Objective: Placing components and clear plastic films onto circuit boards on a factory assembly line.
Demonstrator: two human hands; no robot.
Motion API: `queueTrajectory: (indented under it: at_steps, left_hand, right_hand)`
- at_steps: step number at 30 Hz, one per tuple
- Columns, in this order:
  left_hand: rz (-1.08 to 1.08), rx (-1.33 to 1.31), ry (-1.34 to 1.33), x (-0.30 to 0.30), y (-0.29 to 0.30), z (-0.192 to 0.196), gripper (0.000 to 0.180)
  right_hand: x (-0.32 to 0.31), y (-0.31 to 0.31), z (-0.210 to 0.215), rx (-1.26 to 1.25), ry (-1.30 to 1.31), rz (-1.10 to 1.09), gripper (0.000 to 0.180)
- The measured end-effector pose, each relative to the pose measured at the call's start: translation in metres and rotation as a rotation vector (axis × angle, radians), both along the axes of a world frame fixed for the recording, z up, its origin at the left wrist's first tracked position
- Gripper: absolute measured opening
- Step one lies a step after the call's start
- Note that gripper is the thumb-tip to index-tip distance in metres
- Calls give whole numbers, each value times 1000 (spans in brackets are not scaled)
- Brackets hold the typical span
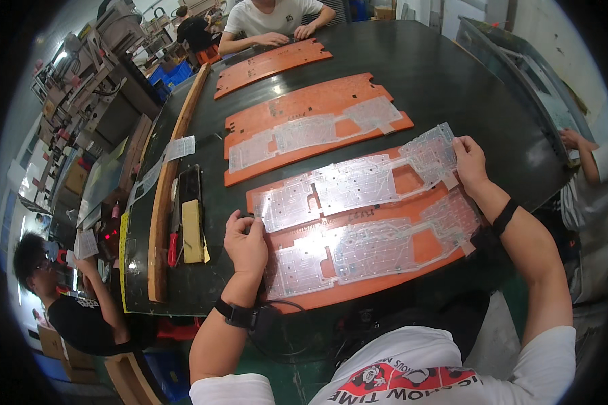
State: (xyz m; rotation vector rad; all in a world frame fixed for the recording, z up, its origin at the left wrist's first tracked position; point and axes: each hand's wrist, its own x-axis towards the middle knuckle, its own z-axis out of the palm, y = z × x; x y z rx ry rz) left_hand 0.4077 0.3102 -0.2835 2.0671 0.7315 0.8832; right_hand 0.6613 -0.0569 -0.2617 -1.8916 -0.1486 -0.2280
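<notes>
Between my hands is a clear keyboard membrane sheet [355, 183] with fine printed traces and cut-out openings. My left hand [246, 244] is closed at its left end, fingers curled by the lower corner. At the far right end my right hand [471, 162] pinches the sheet's edge. The sheet is over the far part of an orange board [304, 302]. A second similar membrane sheet [365, 251] lies on the near part of that board, just below the held one.
Beyond lies another orange board [284, 108] with a membrane sheet [305, 133] on it. A co-worker's hands [274, 39] are at a farther orange board [270, 67]. Left on the dark table [446, 74] are a wooden strip [175, 175], a yellow block [192, 233] and a red-handled tool [173, 248].
</notes>
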Motion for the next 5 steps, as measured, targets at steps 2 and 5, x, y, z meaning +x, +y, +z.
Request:
queueTrajectory:
  at_steps: [2, 5]
  left_hand:
    - [4, -12, 0, 1, -1, 1, 15]
    - [8, -29, 18, 2, 1, -2, 16]
  right_hand:
    - [4, -2, -5, 29, 10, 25, 20]
    - [4, -2, -5, 10, 32, 33, 20]
